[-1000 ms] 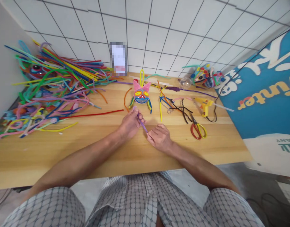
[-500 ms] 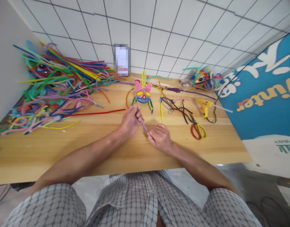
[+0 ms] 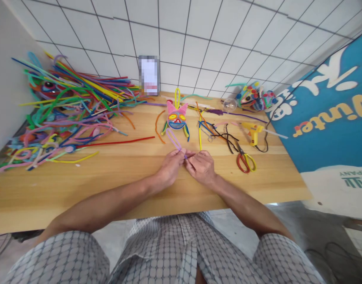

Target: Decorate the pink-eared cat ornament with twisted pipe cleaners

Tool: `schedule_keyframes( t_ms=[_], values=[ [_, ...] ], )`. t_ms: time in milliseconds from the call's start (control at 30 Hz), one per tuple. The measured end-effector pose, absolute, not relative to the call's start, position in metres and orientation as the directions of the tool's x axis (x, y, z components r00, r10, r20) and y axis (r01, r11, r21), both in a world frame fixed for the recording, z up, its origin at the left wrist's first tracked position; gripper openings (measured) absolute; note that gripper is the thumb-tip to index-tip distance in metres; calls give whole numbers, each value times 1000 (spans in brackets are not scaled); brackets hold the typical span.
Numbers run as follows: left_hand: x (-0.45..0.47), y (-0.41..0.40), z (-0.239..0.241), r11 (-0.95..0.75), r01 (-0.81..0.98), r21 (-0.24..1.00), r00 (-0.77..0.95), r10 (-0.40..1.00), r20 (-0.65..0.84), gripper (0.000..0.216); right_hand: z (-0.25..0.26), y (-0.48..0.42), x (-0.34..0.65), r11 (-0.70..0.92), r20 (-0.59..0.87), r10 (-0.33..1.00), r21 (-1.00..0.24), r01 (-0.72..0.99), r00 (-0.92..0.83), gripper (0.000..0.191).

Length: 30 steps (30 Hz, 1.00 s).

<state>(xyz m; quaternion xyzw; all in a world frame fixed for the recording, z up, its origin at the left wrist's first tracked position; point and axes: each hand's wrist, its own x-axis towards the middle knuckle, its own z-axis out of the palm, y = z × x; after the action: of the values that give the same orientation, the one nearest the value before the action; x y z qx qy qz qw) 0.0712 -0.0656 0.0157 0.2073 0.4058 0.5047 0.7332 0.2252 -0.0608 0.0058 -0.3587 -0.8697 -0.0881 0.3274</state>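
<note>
A purple pipe cleaner [image 3: 173, 139] is bent into a long narrow loop that points away from me. My left hand [image 3: 172, 165] pinches it near the base of the loop. Close against it, my right hand [image 3: 201, 165] has its fingers closed on the lower end, and the fingertips of both hands nearly meet. Just beyond the loop lies a small face ornament [image 3: 177, 119] with pink ears, yellow-ringed eyes, a blue lower face and a yellow hanging loop on top. Green, yellow and blue strands hang at its sides.
Many coloured pipe cleaners [image 3: 80, 102] are heaped at the left. On the right lie scissors [image 3: 245, 161], a yellow glue gun [image 3: 253, 133], black pipe cleaners [image 3: 231, 142] and a clear ball [image 3: 229, 105]. A phone [image 3: 149, 75] leans on the tiled wall.
My hands have come together, the left moving right and toward me. The purple pipe cleaner, earlier a short stretch between the hands, now shows as a loop beyond my left fingers.
</note>
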Motion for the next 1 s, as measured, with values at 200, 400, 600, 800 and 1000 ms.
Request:
schedule_keyframes(
  t_ms=[200,400,600,800,1000],
  values=[
    [56,-43,43,420,-662,621,101,871,-481,30,6,-63,225,725,629,549,-32,688,-550,36],
    [47,-31,56,388,-690,611,55,870,-491,28,6,-65,223,742,641,524,-22,670,-560,36],
    [45,-30,57,379,-671,637,62,885,-462,33,1,-70,220,770,590,544,-68,634,-597,35],
    [46,-40,52,421,-399,814,196,907,-373,32,3,-60,233,640,426,762,-615,461,-488,26],
    [51,-53,50,484,-113,868,470,796,-382,37,19,-41,256,142,106,916,-988,65,-388,47]
  ],
)
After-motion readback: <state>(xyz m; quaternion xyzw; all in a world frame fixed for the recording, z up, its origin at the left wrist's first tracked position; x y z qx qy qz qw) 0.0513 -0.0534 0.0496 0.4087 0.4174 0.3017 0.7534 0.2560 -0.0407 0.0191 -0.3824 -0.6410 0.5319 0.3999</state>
